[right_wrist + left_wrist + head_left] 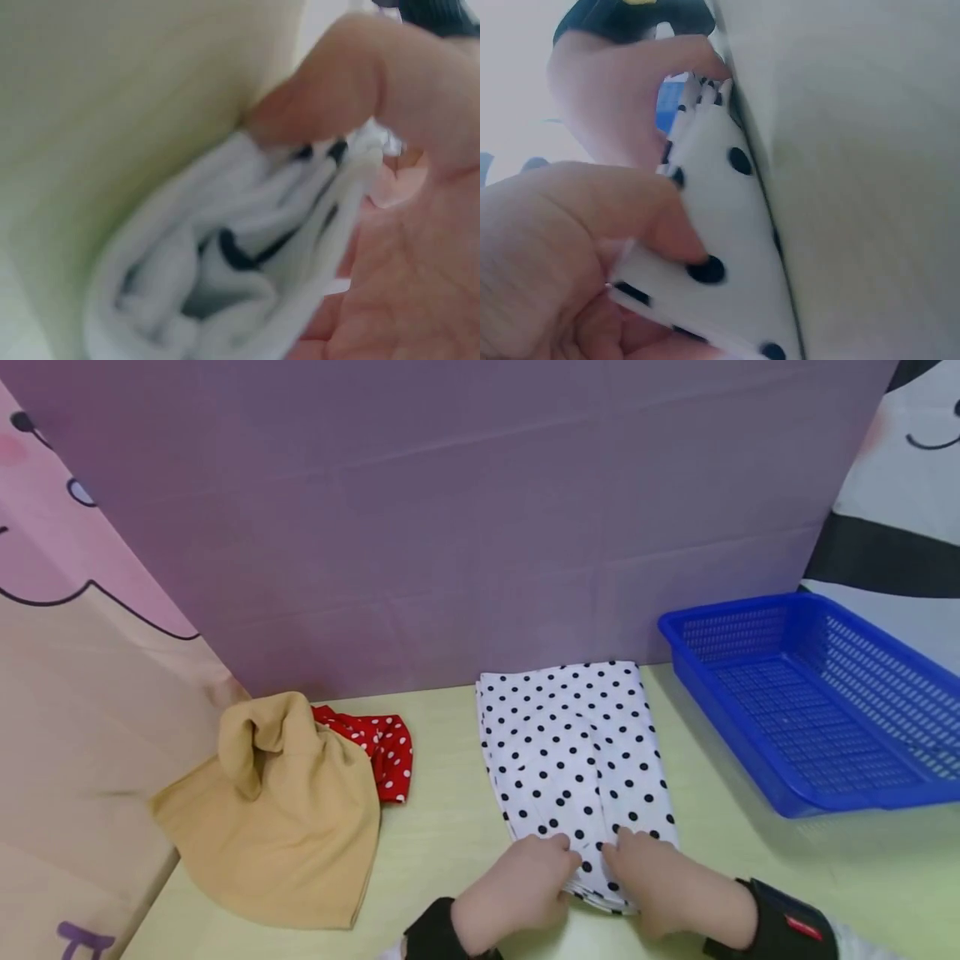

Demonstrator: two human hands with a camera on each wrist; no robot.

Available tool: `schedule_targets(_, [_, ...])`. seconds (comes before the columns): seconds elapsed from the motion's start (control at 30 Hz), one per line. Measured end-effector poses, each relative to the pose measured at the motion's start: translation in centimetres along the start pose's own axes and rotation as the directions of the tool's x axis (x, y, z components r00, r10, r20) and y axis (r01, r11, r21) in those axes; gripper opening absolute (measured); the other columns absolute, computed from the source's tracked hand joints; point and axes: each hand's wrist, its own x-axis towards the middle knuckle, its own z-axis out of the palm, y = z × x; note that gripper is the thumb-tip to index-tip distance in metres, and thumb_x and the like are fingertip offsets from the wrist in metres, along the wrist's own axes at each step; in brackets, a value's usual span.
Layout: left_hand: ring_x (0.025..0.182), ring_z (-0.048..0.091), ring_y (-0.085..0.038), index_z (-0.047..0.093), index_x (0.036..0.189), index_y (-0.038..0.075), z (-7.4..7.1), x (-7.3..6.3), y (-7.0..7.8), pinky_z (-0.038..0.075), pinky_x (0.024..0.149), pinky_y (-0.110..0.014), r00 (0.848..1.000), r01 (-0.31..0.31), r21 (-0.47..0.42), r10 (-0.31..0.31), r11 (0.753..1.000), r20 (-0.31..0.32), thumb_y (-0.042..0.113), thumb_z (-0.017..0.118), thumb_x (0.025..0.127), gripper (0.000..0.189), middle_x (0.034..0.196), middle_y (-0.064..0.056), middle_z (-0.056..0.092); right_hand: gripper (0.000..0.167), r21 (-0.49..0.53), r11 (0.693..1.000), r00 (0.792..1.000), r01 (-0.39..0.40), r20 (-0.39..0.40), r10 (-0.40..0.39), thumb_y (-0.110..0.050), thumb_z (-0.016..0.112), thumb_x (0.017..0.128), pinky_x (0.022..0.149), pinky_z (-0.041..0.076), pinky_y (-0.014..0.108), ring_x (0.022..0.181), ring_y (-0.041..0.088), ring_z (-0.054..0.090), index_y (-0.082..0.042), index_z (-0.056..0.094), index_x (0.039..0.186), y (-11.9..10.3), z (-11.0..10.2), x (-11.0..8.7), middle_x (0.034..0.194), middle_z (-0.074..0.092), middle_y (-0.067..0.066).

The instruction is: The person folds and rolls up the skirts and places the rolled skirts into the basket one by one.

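A white cloth with black polka dots (573, 752) lies folded into a long rectangle on the table, its narrower end toward me. My left hand (525, 881) pinches the left side of that near end; in the left wrist view the thumb presses on the dotted fabric (727, 210) with fingers curled beneath. On the right side of the same end, my right hand (660, 881) grips with thumb and fingers. The right wrist view shows the layered, rolled folds (225, 262) between thumb and palm.
A blue plastic basket (750, 756) stands on the table (442, 852) at the right. To the left, a crumpled tan cloth (292, 835) partly covers a red cloth with white dots (393, 760). A purple-grey backdrop (450, 527) rises behind the table.
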Motion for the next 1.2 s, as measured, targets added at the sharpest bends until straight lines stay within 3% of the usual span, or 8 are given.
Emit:
schedule_targets(0.1, [0.052,0.036,-0.005,0.052,0.063,0.015,-0.1,0.2,-0.6,0.03,0.048,-0.015,1.0,0.005,-0.106,-0.008,0.994,-0.027,0.013,0.067,0.075,0.02,0.064,0.008,0.045,0.056,-0.066,0.998,0.999,0.014,-0.04,-0.016,-0.003,0.078,0.047,0.057,0.045,0.039,0.069,0.021,0.045,-0.001,0.055,0.097,-0.2,0.4,-0.1,0.079,0.046,0.008])
schedule_targets(0.23, [0.051,0.034,-0.004,0.039,0.058,0.016,-0.3,0.4,-1.2,0.029,0.047,-0.015,0.999,0.021,-0.207,-0.025,0.978,-0.02,0.012,0.066,0.078,0.034,0.06,0.01,0.04,0.047,-0.109,0.993,0.995,0.044,-0.079,-0.053,-0.005,0.078,0.054,0.054,0.043,0.037,0.066,0.021,0.044,-0.001,0.054,0.094,0.0,0.7,-0.1,0.077,0.045,0.008])
schedule_targets(0.37, [0.052,0.037,-0.005,0.042,0.058,0.016,-0.5,0.4,-1.4,0.032,0.05,-0.016,0.998,0.059,-0.242,-0.057,0.968,0.014,0.013,0.066,0.079,0.032,0.061,0.01,0.043,0.03,-0.078,0.987,0.969,0.143,-0.193,-0.156,-0.003,0.073,0.056,0.051,0.037,0.03,0.059,0.015,0.04,-0.007,0.053,0.078,1.0,0.6,-0.1,0.068,0.044,0.001])
schedule_targets(0.5, [0.051,0.038,-0.004,0.044,0.057,0.016,-0.6,0.6,-1.6,0.032,0.049,-0.015,0.998,0.054,-0.218,-0.049,0.975,0.027,0.021,0.067,0.083,0.035,0.06,0.011,0.044,0.029,-0.014,0.977,0.944,0.211,-0.255,-0.208,0.001,0.068,0.052,0.048,0.033,0.025,0.053,0.009,0.036,-0.012,0.051,0.071,2.1,0.1,0.1,0.061,0.044,-0.005])
schedule_targets(0.67, [0.051,0.04,-0.004,0.048,0.061,0.016,-0.5,0.8,-1.5,0.034,0.052,-0.015,0.998,0.05,-0.173,-0.046,0.984,0.032,0.028,0.06,0.092,0.035,0.058,0.01,0.044,0.038,0.002,0.973,0.954,0.23,-0.199,-0.225,0.002,0.069,0.055,0.05,0.039,0.026,0.055,0.009,0.042,0.001,0.062,0.092,2.5,-0.5,0.2,0.063,0.051,-0.003])
schedule_targets(0.87, [0.055,0.043,-0.006,0.048,0.067,0.015,-0.5,0.9,-2.1,0.038,0.056,-0.018,0.985,0.17,-0.289,-0.157,0.942,0.07,0.026,0.051,0.097,0.032,0.058,0.006,0.044,0.064,0.079,0.972,0.972,0.223,-0.093,-0.216,0.007,0.066,0.06,0.055,0.04,0.024,0.057,0.006,0.039,0.007,0.055,0.123,2.8,-1.4,0.0,0.066,0.05,-0.006])
schedule_targets(0.97, [0.053,0.041,-0.007,0.045,0.067,0.014,-0.4,1.3,-2.6,0.037,0.053,-0.018,0.98,0.195,-0.324,-0.172,0.926,0.1,0.025,0.051,0.097,0.033,0.057,0.006,0.039,0.057,0.139,0.965,0.974,0.224,-0.049,-0.219,0.01,0.061,0.065,0.055,0.039,0.023,0.057,0.005,0.036,0.005,0.056,0.121,3.4,-1.9,0.0,0.065,0.046,-0.009])
schedule_targets(1.2, [0.053,0.037,-0.008,0.042,0.066,0.015,-0.3,2.4,-3.4,0.035,0.052,-0.021,0.949,0.292,-0.35,-0.226,0.89,0.218,0.027,0.048,0.098,0.035,0.058,0.005,0.034,0.014,0.138,0.975,0.985,0.172,-0.015,-0.171,0.0,0.064,0.082,0.056,0.044,0.026,0.059,0.006,0.045,-0.009,0.06,0.092,4.6,-2.6,0.2,0.065,0.05,-0.007])
